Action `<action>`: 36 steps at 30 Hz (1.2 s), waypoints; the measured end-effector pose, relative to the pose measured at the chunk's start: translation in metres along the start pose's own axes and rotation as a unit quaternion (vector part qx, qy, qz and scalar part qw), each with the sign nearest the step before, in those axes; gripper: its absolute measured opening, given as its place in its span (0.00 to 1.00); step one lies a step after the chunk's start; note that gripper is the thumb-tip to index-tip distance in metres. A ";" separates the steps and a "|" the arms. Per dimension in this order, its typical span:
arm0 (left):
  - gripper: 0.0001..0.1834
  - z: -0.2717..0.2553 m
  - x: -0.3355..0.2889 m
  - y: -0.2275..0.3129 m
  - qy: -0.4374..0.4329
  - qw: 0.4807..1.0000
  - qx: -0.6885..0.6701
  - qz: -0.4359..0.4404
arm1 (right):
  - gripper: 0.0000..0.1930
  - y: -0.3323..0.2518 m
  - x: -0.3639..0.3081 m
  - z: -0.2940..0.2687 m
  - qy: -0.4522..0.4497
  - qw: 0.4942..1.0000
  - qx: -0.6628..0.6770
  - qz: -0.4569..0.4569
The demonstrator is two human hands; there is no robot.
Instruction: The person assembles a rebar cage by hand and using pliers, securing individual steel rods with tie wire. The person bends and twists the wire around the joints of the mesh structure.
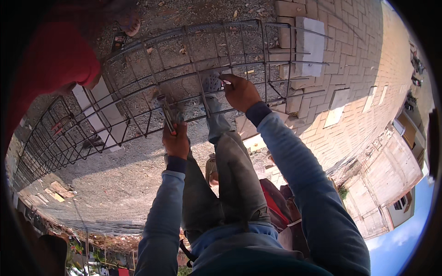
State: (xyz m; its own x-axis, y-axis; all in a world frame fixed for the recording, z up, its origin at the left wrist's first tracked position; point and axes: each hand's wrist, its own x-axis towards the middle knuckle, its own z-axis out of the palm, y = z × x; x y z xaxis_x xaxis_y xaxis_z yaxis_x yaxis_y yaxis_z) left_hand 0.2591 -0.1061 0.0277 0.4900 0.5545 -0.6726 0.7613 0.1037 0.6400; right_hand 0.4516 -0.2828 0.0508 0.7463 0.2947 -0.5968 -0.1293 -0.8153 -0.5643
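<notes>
A long cage of steel reinforcing bars (264,50) stretches across in front of me, its stirrups crossing the long bars. In my left hand (176,141), closed at the cage's near side, is a pair of metal pincers (167,114) with a bit of orange on the handle. Their jaws point away from me, close to a long bar. My right hand (243,93) reaches over the cage, thumb and forefinger pinched together beside a stirrup. Whatever lies between those fingertips is too small to make out.
A person in a red top (60,64) leans in at the left. Pale blocks (309,48) lie under the cage's right end, and a pale slab (102,108) under its left part. Brick paving (352,60) spreads to the right. Another person's foot (132,27) shows beyond the cage.
</notes>
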 end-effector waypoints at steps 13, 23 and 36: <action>0.08 0.001 0.003 0.066 -0.113 0.965 0.176 0.160 | 0.12 -0.045 -0.083 0.021 -0.116 0.990 -0.073 -0.020; 0.19 0.004 0.022 0.033 0.028 0.972 0.229 0.050 | 0.15 -0.014 -0.072 0.001 -0.031 0.997 -0.067 0.017; 0.26 -0.015 0.069 -0.024 0.102 0.957 0.249 0.109 | 0.16 -0.002 -0.029 -0.007 -0.003 0.999 -0.034 -0.013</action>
State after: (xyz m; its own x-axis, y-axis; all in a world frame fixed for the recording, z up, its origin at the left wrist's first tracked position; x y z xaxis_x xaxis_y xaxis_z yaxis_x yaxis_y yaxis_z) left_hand 0.2681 -0.0582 -0.0285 0.6060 0.6736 -0.4232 0.7830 -0.4111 0.4668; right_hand 0.4347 -0.2933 0.0728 0.7445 0.3190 -0.5865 -0.0648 -0.8398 -0.5390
